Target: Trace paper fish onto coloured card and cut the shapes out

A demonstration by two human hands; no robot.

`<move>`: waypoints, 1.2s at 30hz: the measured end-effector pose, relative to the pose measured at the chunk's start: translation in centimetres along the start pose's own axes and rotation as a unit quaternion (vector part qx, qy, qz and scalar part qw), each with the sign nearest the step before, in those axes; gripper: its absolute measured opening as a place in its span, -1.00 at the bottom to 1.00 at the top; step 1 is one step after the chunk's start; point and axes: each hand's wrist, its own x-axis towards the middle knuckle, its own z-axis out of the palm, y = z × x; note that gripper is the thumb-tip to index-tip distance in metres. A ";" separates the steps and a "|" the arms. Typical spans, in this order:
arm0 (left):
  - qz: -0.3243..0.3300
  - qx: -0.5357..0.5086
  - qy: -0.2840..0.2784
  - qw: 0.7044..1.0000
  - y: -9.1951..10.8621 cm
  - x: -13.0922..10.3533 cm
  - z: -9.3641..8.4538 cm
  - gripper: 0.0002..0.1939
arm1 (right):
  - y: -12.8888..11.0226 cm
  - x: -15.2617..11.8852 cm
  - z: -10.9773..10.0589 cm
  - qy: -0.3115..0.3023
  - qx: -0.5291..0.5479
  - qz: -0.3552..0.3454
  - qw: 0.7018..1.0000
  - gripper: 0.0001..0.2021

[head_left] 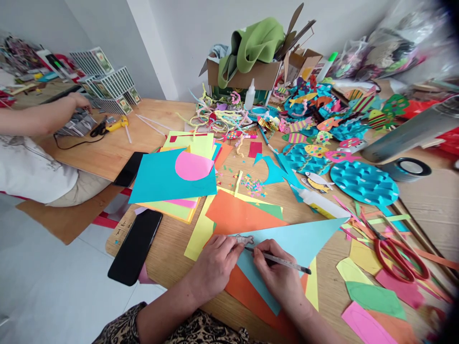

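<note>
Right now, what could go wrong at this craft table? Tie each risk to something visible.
If the left hand eases off the fish-shaped cutout, the cutout may shift against the pen in the right hand and spoil any tracing. The nearer black phone, at the edge of the table, could be knocked off.

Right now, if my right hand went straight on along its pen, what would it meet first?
Probably your left hand, just past the tip of the pen, though the grey fish cut-out lies so close that its edge might come first.
</note>
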 end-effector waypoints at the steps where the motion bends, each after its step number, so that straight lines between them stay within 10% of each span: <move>1: 0.002 -0.005 0.003 1.000 0.0 0.0 0.0 -0.64 | 0.0 0.0 0.0 0.001 0.000 0.002 1.000 -0.82; 36: 0.032 0.015 -0.027 0.999 0.2 0.5 -0.3 -0.69 | 0.2 0.5 -0.6 0.015 -0.009 0.007 1.000 -0.79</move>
